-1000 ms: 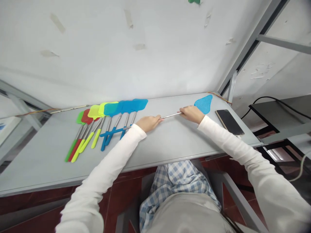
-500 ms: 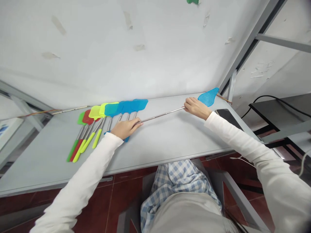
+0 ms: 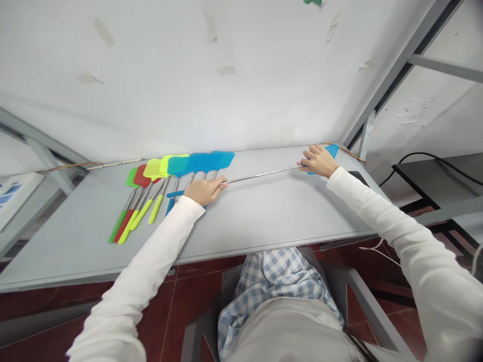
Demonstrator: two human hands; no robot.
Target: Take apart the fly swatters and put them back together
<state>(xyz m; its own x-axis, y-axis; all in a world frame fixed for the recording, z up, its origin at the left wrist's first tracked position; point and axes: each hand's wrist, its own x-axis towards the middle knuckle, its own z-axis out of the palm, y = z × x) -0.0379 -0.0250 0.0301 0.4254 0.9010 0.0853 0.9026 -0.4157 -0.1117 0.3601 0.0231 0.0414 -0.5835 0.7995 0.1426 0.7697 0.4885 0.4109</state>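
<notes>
The left hand (image 3: 206, 190) grips the blue handle and the right hand (image 3: 320, 160) pinches the fly swatter (image 3: 264, 174) near its head, fingers closed, stretching the rod long across the table (image 3: 264, 216).

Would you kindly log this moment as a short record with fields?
left hand: grips the handle end of the blue fly swatter
right hand: holds the same swatter by its mesh head
rod: pulled out long between both hands, above the grey table
row of swatters: green, red, yellow, blue, lying left of the left hand
</notes>
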